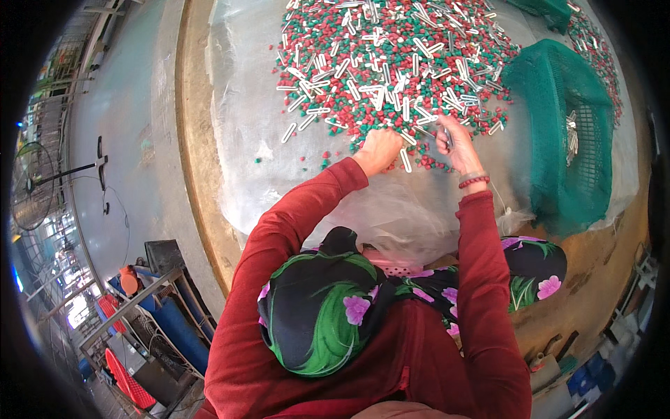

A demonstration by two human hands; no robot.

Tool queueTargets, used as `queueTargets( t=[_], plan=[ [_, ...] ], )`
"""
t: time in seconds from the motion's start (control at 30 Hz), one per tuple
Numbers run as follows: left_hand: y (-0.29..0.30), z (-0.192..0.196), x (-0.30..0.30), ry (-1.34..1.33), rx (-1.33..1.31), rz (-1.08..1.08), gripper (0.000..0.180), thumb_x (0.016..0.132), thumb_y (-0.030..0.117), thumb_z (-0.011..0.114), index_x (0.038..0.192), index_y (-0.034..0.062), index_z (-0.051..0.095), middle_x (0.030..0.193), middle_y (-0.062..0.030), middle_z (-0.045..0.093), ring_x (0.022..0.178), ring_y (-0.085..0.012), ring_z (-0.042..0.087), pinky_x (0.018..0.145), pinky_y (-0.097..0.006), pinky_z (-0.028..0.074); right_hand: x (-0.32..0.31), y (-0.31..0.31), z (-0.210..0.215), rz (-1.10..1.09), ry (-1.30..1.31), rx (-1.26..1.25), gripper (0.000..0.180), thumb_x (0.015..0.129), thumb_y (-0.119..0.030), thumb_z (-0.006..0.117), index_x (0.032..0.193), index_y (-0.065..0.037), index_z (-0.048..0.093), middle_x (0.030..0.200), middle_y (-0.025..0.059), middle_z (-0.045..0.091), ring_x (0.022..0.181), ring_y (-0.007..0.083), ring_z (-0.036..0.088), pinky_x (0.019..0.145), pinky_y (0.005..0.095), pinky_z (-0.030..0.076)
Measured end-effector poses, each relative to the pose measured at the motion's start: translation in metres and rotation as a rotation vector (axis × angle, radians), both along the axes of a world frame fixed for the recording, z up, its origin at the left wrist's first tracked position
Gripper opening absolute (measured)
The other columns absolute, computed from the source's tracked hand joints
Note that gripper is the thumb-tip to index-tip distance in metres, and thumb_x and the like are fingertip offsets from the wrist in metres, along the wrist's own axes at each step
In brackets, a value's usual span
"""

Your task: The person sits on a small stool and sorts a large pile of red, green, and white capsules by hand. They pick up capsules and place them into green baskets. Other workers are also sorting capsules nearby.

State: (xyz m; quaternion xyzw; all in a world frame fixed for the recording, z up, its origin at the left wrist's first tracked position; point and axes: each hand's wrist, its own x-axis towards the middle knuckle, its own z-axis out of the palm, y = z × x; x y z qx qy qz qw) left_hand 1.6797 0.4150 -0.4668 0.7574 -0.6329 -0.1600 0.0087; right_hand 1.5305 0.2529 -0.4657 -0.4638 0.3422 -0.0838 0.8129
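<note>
Left hand (pixel 379 149) curled on the bead pile (pixel 391 63); right hand (pixel 455 142) pinches white tubes (pixel 447 137).

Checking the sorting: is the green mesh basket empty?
No. A few white sticks lie inside the green mesh basket.

Tabletop (pixel 192 140): round, tan rim, worn and stained at the near right edge. A clear plastic sheet (pixel 244 140) covers most of it, crinkled and bunched along the near edge.

On the sheet: a spread heap of small red and green pieces (pixel 391 49) mixed with white sticks (pixel 307 119), starting at both grips and running away from them. Left grip (pixel 379 149) rests on the heap's near edge; right grip (pixel 453 143) just beside it. A few stray pieces lie left of the left grip.

Green mesh basket (pixel 565 140) stands right of the right grip, white sticks inside. Second green basket (pixel 548 10) farther off, partly cut off.
</note>
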Motion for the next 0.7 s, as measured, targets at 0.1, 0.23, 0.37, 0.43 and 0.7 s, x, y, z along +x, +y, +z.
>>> queueTargets(
  t=[0.1,0.23,0.37,0.43,0.7],
  plan=[
    [0.013,0.001,0.031,0.276,-0.112,0.231,0.017,0.075,0.025,0.061,0.078,0.0081,0.064,0.068,-0.0041,0.061,0.065,-0.0146,0.061,0.052,-0.029,0.047,0.032,0.008,-0.014,0.152,0.444,-1.105,0.044,0.073,-0.024,0.069,0.104,0.002,0.051,0.084,0.0204,0.064,0.079,0.0338,0.063,0.067,0.0434,0.048],
    [0.052,0.042,0.077,1.624,-0.2,0.726,0.016,0.08,0.024,0.051,0.08,0.0083,0.055,0.071,0.0006,0.045,0.055,-0.009,0.04,0.043,-0.022,0.032,0.051,0.01,-0.004,0.409,0.81,-1.321,0.043,0.076,-0.022,0.065,0.107,0.003,0.049,0.084,0.0222,0.064,0.078,0.0378,0.063,0.066,0.0475,0.05],
    [0.086,0.057,0.09,1.993,-0.229,0.658,0.026,0.086,0.03,0.048,0.084,0.0041,0.05,0.075,-0.0045,0.046,0.056,-0.0068,0.038,0.041,-0.019,0.026,0.051,0.002,-0.03,0.437,0.635,-1.375,0.033,0.077,-0.02,0.064,0.099,0.001,0.051,0.081,0.0206,0.063,0.075,0.0373,0.062,0.063,0.0473,0.048],
    [0.096,0.054,0.091,1.933,-0.135,0.633,0.025,0.087,0.028,0.052,0.085,0.0032,0.051,0.074,-0.0035,0.05,0.055,-0.0069,0.041,0.041,-0.022,0.031,0.043,0.003,-0.038,0.293,0.362,-1.407,0.028,0.078,-0.02,0.063,0.095,-0.001,0.052,0.07,0.0137,0.062,0.065,0.0318,0.062,0.057,0.0418,0.048],
    [0.092,0.001,0.019,0.179,0.007,0.177,0.026,0.076,0.025,0.066,0.081,0.0027,0.053,0.072,-0.0168,0.061,0.071,-0.0312,0.063,0.06,-0.041,0.05,-0.018,0.03,0.035,-0.092,-0.293,0.42,0.017,0.084,-0.018,0.056,0.094,-0.005,0.05,0.07,-0.0002,0.042,0.059,0.0105,0.042,0.045,0.0208,0.03]
  ],
)
